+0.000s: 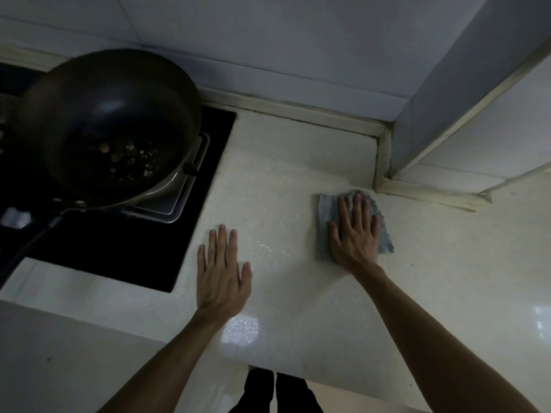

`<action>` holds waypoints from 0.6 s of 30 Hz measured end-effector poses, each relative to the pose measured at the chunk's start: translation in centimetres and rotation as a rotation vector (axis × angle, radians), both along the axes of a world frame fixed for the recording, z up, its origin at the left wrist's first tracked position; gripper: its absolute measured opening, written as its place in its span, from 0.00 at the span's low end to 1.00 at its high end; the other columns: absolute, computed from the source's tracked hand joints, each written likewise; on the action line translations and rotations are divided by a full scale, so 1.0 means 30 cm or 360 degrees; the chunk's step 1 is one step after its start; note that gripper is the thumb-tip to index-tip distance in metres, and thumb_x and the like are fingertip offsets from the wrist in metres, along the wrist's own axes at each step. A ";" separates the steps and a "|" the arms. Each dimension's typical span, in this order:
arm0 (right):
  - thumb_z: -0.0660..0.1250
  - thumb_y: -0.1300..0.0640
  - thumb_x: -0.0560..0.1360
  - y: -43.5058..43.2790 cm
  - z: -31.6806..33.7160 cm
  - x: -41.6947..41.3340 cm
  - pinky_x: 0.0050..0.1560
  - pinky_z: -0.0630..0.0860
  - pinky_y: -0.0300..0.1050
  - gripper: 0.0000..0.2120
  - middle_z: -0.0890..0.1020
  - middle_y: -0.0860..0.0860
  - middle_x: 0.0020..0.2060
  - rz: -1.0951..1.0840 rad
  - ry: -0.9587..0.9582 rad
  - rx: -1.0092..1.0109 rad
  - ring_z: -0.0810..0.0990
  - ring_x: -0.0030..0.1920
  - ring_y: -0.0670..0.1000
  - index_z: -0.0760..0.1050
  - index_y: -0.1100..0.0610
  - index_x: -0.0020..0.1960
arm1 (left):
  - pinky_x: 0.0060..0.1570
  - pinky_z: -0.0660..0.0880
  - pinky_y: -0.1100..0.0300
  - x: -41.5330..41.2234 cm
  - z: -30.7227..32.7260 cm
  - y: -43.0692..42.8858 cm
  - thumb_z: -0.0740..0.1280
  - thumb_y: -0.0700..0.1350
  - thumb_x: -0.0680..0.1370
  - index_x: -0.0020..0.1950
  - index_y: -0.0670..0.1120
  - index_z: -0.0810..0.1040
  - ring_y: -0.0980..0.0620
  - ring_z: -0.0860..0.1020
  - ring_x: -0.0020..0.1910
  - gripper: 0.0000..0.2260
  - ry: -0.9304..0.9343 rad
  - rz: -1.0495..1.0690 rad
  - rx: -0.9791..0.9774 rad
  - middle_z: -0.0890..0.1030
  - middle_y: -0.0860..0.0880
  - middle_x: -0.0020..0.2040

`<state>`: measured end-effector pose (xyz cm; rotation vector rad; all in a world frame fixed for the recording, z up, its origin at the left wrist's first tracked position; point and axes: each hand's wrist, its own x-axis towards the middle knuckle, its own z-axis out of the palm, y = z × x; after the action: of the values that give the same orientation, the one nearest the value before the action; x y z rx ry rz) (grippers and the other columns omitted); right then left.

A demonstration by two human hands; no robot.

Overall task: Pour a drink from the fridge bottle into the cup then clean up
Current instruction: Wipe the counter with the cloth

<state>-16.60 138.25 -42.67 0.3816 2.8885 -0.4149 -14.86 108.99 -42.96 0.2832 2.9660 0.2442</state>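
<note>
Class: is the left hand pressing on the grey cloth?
No: the left hand lies flat on the white stone countertop; the right hand presses the grey square cloth.

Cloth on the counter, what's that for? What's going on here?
A person seems to be wiping up. The right hand presses flat on a grey cloth on the counter, near the wall corner. The left hand lies flat on the counter beside the stove. A few wet streaks shine between the hands. A dark pan sits on the stove. No bottle or cup is in view.
</note>
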 end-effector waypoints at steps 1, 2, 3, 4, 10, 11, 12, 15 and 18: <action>0.35 0.34 0.76 -0.028 0.003 -0.022 0.76 0.33 0.57 0.37 0.36 0.54 0.78 0.0071 0.0013 -0.0018 0.34 0.78 0.53 0.37 0.50 0.80 | 0.77 0.48 0.44 -0.001 0.002 -0.001 0.51 0.55 0.78 0.81 0.44 0.49 0.45 0.44 0.80 0.33 -0.0002 0.0000 0.0003 0.46 0.43 0.81; 0.35 0.34 0.76 -0.056 0.005 -0.043 0.76 0.33 0.57 0.37 0.37 0.54 0.79 0.0138 0.0025 -0.0039 0.35 0.78 0.53 0.38 0.50 0.80 | 0.78 0.48 0.44 -0.002 0.003 -0.001 0.50 0.55 0.78 0.81 0.44 0.49 0.45 0.43 0.80 0.33 -0.0008 0.0000 0.0001 0.45 0.43 0.81; 0.35 0.34 0.76 -0.082 0.008 -0.066 0.76 0.34 0.57 0.37 0.37 0.54 0.79 0.0201 0.0030 -0.0061 0.35 0.78 0.53 0.39 0.50 0.80 | 0.78 0.47 0.44 -0.004 0.004 -0.001 0.50 0.55 0.78 0.81 0.44 0.48 0.46 0.43 0.80 0.33 -0.0020 -0.0001 0.0004 0.45 0.43 0.81; 0.35 0.34 0.76 -0.108 0.009 -0.086 0.76 0.34 0.57 0.37 0.38 0.54 0.79 0.0261 0.0038 -0.0084 0.36 0.78 0.52 0.39 0.50 0.80 | 0.78 0.46 0.44 -0.006 0.005 -0.001 0.49 0.56 0.79 0.81 0.44 0.47 0.46 0.42 0.80 0.33 -0.0033 -0.0001 0.0013 0.44 0.43 0.81; 0.34 0.34 0.76 -0.273 0.006 -0.159 0.76 0.34 0.59 0.36 0.40 0.53 0.79 0.0553 0.0022 -0.0053 0.34 0.78 0.52 0.40 0.47 0.80 | 0.78 0.44 0.45 -0.007 0.003 -0.005 0.51 0.55 0.79 0.81 0.45 0.44 0.46 0.40 0.80 0.33 -0.0063 0.0005 0.0008 0.42 0.44 0.81; 0.33 0.33 0.75 -0.302 0.009 -0.162 0.76 0.34 0.61 0.36 0.39 0.53 0.79 0.0582 0.0008 -0.0023 0.34 0.78 0.53 0.40 0.46 0.80 | 0.78 0.44 0.45 -0.008 0.004 -0.005 0.51 0.55 0.79 0.81 0.45 0.44 0.46 0.39 0.79 0.34 -0.0067 0.0006 0.0008 0.42 0.44 0.81; 0.32 0.32 0.74 -0.331 0.011 -0.161 0.75 0.34 0.62 0.37 0.39 0.53 0.79 0.0602 -0.0006 0.0002 0.34 0.78 0.54 0.39 0.46 0.80 | 0.78 0.44 0.46 -0.008 0.005 -0.006 0.51 0.55 0.79 0.81 0.45 0.44 0.46 0.39 0.79 0.34 -0.0072 0.0007 0.0007 0.41 0.44 0.81; 0.27 0.29 0.72 -0.409 0.016 -0.137 0.74 0.34 0.65 0.40 0.38 0.54 0.79 0.0636 -0.0034 0.0036 0.34 0.78 0.56 0.38 0.45 0.80 | 0.78 0.44 0.45 -0.006 0.007 -0.006 0.51 0.55 0.79 0.81 0.44 0.45 0.45 0.40 0.79 0.33 -0.0071 0.0003 0.0004 0.42 0.43 0.81; 0.27 0.30 0.73 -0.442 0.010 -0.111 0.73 0.35 0.67 0.38 0.38 0.56 0.79 0.0670 -0.0038 0.0091 0.35 0.78 0.59 0.38 0.44 0.79 | 0.78 0.46 0.44 -0.002 0.005 -0.007 0.52 0.55 0.79 0.81 0.43 0.46 0.45 0.41 0.80 0.33 -0.0059 -0.0002 -0.0001 0.43 0.43 0.81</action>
<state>-19.94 124.97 -42.37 -0.2126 2.8534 -0.2523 -14.92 108.77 -42.82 0.2773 2.9293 0.2457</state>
